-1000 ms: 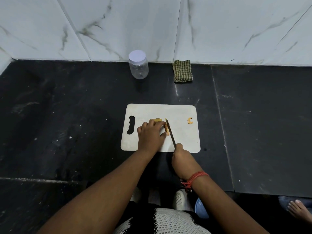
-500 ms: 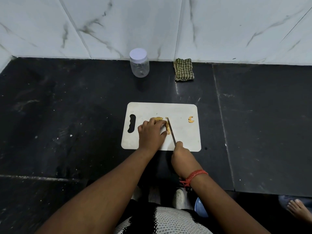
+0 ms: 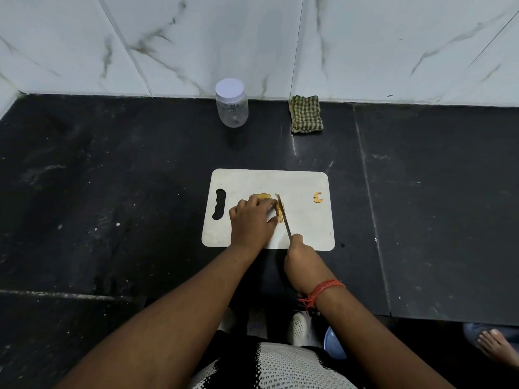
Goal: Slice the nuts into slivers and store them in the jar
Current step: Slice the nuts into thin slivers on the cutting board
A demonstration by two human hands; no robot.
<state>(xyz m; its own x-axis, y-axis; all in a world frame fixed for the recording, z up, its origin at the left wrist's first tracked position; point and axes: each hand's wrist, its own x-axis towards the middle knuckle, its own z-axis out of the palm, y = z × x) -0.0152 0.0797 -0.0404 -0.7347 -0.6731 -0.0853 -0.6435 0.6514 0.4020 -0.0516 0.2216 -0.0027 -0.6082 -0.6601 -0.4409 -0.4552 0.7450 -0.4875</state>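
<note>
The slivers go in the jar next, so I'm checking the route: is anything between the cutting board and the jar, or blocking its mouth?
The dark counter between the cutting board and the jar looks bare. The white lid covers the jar's mouth. The folded cloth sits aside.

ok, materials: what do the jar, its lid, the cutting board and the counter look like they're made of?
Jar: clear plastic by the look, possibly glass; see-through wall with soft glints.
Lid: opaque white, matte, likely plastic.
Cutting board: off-white, matte, thin, with a moulded handle slot; probably plastic.
Counter: dark polished stone, perhaps granite; faint sheen, seams between slabs, pale specks.
</note>
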